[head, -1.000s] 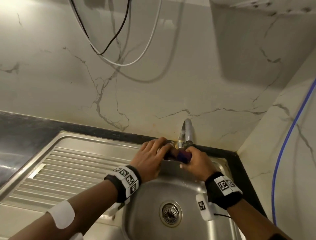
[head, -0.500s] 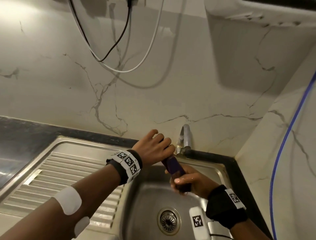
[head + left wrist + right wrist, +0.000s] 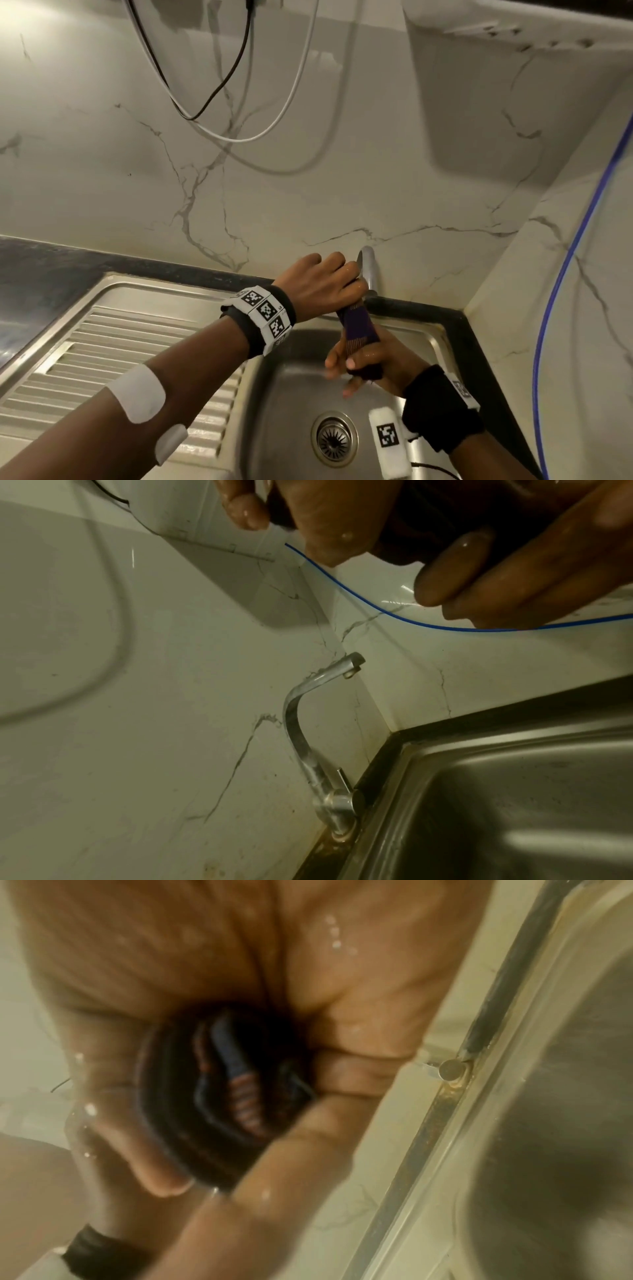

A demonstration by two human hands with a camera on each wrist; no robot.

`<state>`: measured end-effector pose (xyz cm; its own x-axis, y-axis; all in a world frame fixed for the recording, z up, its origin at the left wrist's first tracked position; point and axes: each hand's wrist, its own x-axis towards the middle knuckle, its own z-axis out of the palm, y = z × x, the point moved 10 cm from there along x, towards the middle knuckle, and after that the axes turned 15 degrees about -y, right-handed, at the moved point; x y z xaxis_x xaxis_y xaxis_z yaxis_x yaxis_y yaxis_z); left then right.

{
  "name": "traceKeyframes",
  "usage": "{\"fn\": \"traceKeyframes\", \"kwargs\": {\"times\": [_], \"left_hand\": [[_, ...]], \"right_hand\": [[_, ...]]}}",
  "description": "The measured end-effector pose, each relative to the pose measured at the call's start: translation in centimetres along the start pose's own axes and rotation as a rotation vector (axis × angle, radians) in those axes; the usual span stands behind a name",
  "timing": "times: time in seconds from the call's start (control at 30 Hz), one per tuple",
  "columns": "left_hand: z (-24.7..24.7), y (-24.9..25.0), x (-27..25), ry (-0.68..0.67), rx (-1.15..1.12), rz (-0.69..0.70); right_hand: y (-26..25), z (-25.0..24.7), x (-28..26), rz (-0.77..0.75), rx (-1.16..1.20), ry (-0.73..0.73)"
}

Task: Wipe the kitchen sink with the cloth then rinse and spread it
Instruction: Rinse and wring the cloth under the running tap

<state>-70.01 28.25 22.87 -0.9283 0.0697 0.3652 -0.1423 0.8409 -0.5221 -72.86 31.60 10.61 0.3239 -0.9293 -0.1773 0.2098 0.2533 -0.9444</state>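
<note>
A dark purple cloth (image 3: 358, 329), twisted into a tight roll, stretches between both hands above the steel sink basin (image 3: 294, 387). My left hand (image 3: 329, 286) grips its upper end beside the tap (image 3: 369, 270). My right hand (image 3: 359, 365) grips the lower end, fingers wet. In the right wrist view the bunched cloth (image 3: 226, 1096) sits inside my curled right hand (image 3: 240, 1069). The left wrist view has my left hand (image 3: 394, 528) wrapped round dark cloth (image 3: 445, 520), with the tap (image 3: 308, 737) below it; no water runs from its spout.
A ribbed steel drainboard (image 3: 120, 359) lies left of the basin, and the drain (image 3: 334, 438) sits at the basin's bottom. A black counter edge (image 3: 428, 308) borders the sink. Black and white cables (image 3: 239, 85) hang on the marble wall; a blue tube (image 3: 565, 274) runs down the right wall.
Both hands held the cloth together at the tap base. The right hand has since dropped toward the basin and the left has risen, drawing the cloth out into a twisted roll.
</note>
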Motion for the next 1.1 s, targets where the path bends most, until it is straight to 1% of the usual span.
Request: {"fn": "traceKeyframes", "kwargs": {"times": [0.07, 0.17, 0.2, 0.27, 0.3, 0.37, 0.4, 0.43, 0.5, 0.57, 0.67, 0.8, 0.87, 1.0, 1.1], "left_hand": [[0.4, 0.3, -0.1, -0.045, -0.002, 0.039], [1.8, 0.5, -0.2, -0.172, -0.024, 0.067], [2.4, 0.6, -0.1, -0.231, -0.04, 0.07], [3.6, 1.0, -0.2, -0.379, -0.08, 0.048], [4.2, 1.1, -0.2, -0.463, -0.108, 0.014], [5.5, 0.9, -0.4, -0.638, -0.186, -0.132], [5.8, 0.6, -0.5, -0.669, -0.264, -0.219], [6.1, 0.4, -0.7, -0.687, -0.349, -0.304], [6.5, 0.5, -1.2, -0.703, -0.53, -0.417], [7.1, 1.2, -2.0, -0.748, -0.734, -0.468], [7.9, 2.2, -2.8, -0.804, -1.082, -0.503], [8.4, 3.7, -3.2, -0.842, -1.408, -0.522], [8.8, 4.5, -3.8, -0.867, -1.556, -0.55], [9.6, 6.2, -4.6, -0.846, -1.905, -0.622], [10.0, 8.2, -5.0, -0.859, -2.18, -0.625]], "right_hand": [[-0.4, -0.3, -0.6, 0.048, -0.11, 0.042], [-0.9, -0.6, -1.0, 0.181, -0.321, 0.031], [-1.2, -1.0, -1.0, 0.224, -0.448, 0.049], [-1.9, -2.6, -0.6, 0.283, -0.753, 0.14], [-2.6, -3.4, -0.4, 0.304, -0.922, 0.211], [-5.0, -4.5, -0.6, 0.344, -1.291, 0.398], [-6.1, -4.5, -0.6, 0.355, -1.458, 0.458], [-7.1, -4.2, -0.5, 0.334, -1.594, 0.48], [-8.0, -3.2, -0.1, 0.243, -1.782, 0.451], [-8.2, -1.9, -0.1, 0.128, -1.923, 0.425], [-8.7, -0.3, -0.6, -0.062, -2.052, 0.441], [-9.5, 1.2, -0.6, -0.256, -2.162, 0.391], [-9.7, 1.6, -0.6, -0.336, -2.163, 0.367], [-10.2, 2.2, -0.9, -0.467, -2.155, 0.356], [-10.4, 2.6, -1.0, -0.552, -2.16, 0.345]]}}
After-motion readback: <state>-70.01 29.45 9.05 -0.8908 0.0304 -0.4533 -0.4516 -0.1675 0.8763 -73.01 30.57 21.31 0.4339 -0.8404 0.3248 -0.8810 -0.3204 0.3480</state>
